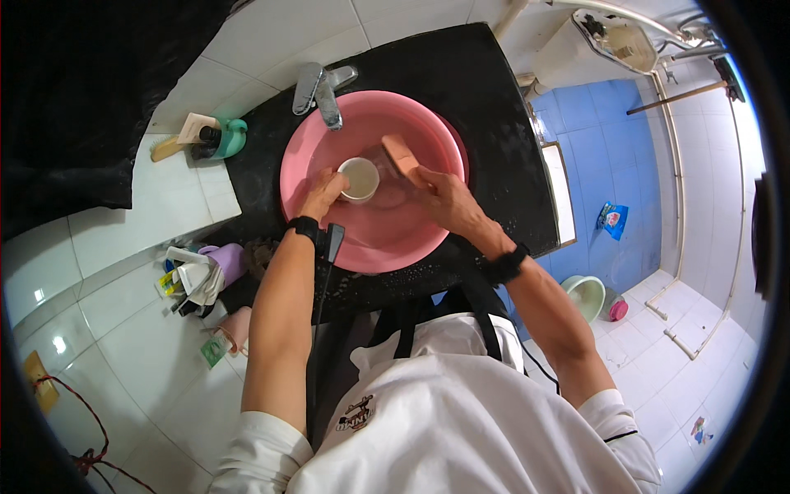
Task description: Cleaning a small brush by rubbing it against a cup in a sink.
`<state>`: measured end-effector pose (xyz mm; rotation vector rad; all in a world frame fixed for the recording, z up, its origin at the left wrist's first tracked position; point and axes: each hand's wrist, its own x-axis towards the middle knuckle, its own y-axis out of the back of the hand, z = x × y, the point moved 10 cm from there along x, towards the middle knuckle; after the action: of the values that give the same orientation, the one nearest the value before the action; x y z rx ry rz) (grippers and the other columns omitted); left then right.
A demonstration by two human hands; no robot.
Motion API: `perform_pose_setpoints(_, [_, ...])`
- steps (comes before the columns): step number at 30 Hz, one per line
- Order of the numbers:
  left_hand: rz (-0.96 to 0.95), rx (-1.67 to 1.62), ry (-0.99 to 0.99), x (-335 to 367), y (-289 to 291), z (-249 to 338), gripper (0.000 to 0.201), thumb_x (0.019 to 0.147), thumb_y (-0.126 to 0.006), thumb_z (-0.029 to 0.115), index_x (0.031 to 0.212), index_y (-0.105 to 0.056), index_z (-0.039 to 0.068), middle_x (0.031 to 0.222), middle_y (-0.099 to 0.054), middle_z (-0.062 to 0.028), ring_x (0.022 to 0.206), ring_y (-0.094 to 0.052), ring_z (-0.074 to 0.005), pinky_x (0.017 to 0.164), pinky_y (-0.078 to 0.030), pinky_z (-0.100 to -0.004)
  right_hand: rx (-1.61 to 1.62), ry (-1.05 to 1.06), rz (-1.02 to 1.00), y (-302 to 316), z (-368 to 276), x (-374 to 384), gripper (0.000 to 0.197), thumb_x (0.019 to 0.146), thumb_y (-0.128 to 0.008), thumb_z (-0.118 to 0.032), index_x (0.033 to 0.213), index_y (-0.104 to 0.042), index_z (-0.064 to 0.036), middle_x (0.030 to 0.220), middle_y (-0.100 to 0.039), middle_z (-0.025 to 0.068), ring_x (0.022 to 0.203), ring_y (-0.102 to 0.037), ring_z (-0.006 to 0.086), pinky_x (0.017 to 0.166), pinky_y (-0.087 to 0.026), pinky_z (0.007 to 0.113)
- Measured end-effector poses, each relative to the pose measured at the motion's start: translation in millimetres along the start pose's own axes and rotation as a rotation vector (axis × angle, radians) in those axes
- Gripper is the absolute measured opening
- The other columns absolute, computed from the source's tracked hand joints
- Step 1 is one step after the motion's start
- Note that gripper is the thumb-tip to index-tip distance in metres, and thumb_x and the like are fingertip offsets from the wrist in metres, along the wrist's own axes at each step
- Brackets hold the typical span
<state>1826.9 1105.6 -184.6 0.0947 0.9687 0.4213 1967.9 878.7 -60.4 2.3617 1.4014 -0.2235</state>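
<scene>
A pink plastic basin with water in it stands on the black countertop under the tap. My left hand grips a small white cup by its rim, over the left middle of the basin. The cup's mouth faces up, and its inside looks pale. My right hand is closed around one end of an orange-brown oblong block, perhaps a brush or sponge; its exact kind is unclear. The block slants up and left, apart from the cup. Both wrists wear black bands.
A chrome tap reaches over the basin's back rim. On the white tiled ledge at left are a green bottle and a wooden-handled brush. The black counter extends right. A pale green basin stands on the floor at right.
</scene>
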Motion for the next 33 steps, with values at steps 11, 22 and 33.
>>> perform_pose_setpoints(11, [0.186, -0.348, -0.251, -20.8, -19.6, 13.5, 0.062, 0.092, -0.065, 0.029, 0.145, -0.049, 0.003, 0.131, -0.061, -0.0165, 0.108, -0.067, -0.0292, 0.071, -0.064, -0.0383, -0.545, 0.213, -0.22, -20.6, -35.6, -10.0, 0.039, 0.094, -0.059, -0.011, 0.131, -0.058, -0.0023, 0.084, -0.069, 0.022, 0.073, -0.07, 0.0357, 0.065, -0.054, 0.046])
perform_pose_setpoints(22, [0.44, -0.077, -0.413, -56.4, -29.4, 28.6, 0.055, 0.092, -0.065, 0.025, 0.138, -0.052, -0.003, 0.132, -0.06, -0.0239, 0.121, -0.06, -0.0381, 0.104, -0.047, -0.0425, -0.593, 0.28, -0.186, -67.5, 4.4, 10.2, 0.034, 0.098, -0.057, -0.017, 0.13, -0.061, -0.0052, 0.081, -0.071, 0.0194, 0.078, -0.074, 0.027, 0.069, -0.058, 0.045])
perform_pose_setpoints(33, [0.172, -0.721, -0.154, -78.0, -20.6, 10.8, 0.052, 0.09, -0.071, 0.022, 0.133, -0.053, -0.001, 0.121, -0.063, -0.016, 0.107, -0.066, -0.0261, 0.084, -0.058, -0.0397, 0.648, -0.5, -0.535, -79.8, 3.3, -23.7, 0.039, 0.106, -0.055, -0.024, 0.142, -0.062, -0.011, 0.062, -0.04, -0.0036, 0.045, -0.031, 0.0056, 0.04, -0.026, 0.024])
